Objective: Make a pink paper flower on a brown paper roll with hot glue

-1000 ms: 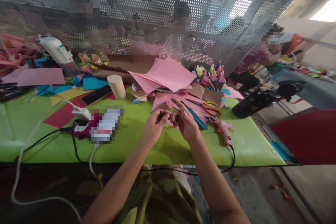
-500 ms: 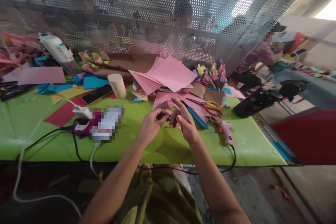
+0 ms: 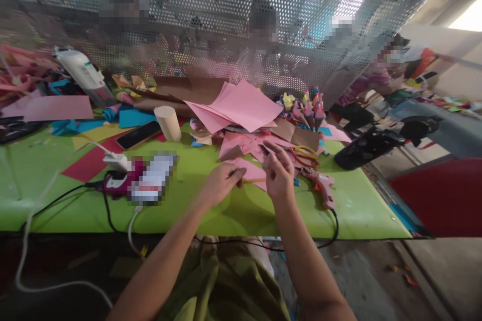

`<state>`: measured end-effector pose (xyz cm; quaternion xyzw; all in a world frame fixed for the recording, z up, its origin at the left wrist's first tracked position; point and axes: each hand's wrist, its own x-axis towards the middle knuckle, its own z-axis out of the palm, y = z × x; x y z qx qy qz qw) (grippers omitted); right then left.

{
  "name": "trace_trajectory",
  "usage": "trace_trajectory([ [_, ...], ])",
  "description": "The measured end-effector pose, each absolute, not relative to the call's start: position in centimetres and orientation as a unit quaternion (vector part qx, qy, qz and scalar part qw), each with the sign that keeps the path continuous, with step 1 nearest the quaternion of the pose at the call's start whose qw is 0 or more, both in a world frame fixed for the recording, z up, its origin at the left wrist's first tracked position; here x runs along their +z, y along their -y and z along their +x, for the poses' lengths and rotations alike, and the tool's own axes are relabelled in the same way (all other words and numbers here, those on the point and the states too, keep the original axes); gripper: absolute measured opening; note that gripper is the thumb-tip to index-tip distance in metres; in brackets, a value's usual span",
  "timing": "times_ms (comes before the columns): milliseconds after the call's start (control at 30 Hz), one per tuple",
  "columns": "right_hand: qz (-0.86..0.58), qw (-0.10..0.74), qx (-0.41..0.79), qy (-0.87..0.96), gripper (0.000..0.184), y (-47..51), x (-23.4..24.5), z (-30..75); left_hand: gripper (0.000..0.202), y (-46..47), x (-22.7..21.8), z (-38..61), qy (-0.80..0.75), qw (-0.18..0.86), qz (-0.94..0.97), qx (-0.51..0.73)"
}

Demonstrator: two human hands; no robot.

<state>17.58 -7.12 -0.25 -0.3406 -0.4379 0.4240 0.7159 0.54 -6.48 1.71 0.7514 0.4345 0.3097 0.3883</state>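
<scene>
My left hand (image 3: 220, 183) is closed in a pinch above the green table. A small dark reddish bit shows under its thumb, too little to name. To its right, my right hand (image 3: 278, 173) has its fingers curled in with the thumb against them; whatever they hold, if anything, is hidden. Between the hands a thin yellow stick (image 3: 254, 180) shows over a pink paper piece (image 3: 246, 170). Behind my right hand a blue object (image 3: 296, 182) is mostly covered. Yellow-and-red-handled scissors (image 3: 304, 155) and a pink glue gun (image 3: 323, 188) lie just right of it.
Pink sheets (image 3: 244, 105) are stacked behind the hands, beside small paper cones (image 3: 307, 108). A cardboard tube (image 3: 167, 123), a dark phone (image 3: 138, 135) and a power strip (image 3: 122, 180) stand left. A black bottle (image 3: 361, 148) lies right. Perforated metal (image 3: 211, 25) rises behind.
My hands have moved apart. The right hand went slightly right and its outstretched fingers curled in, covering most of the blue object. The left hand shifted slightly down.
</scene>
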Motion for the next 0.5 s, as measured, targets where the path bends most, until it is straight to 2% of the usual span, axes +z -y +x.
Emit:
trace_trajectory([
  [67,-0.356,0.745,0.399,0.399,0.028,6.7,-0.3,17.9,0.034,5.8,1.7,0.0,-0.424,0.345,0.785,0.292],
  [167,-0.365,0.747,0.380,0.405,0.025,6.3,-0.4,18.2,0.015,3.7,1.6,-0.4,-0.470,0.258,0.786,0.307],
  [267,-0.378,0.735,0.352,0.440,0.030,6.4,-0.3,18.1,0.028,1.0,1.3,0.0,-0.539,0.182,0.781,0.258],
  [367,-0.389,0.724,0.340,0.457,0.048,6.4,-0.3,18.0,0.042,-1.1,0.5,1.0,-0.568,0.142,0.790,0.183],
  [433,-0.398,0.711,0.343,0.468,0.056,6.4,-0.4,18.0,0.039,-1.9,-0.2,1.6,-0.575,0.130,0.792,0.160],
  [500,-0.407,0.694,0.352,0.479,0.055,6.3,-0.6,18.1,0.032,-2.2,-0.7,2.0,-0.576,0.126,0.792,0.158],
])
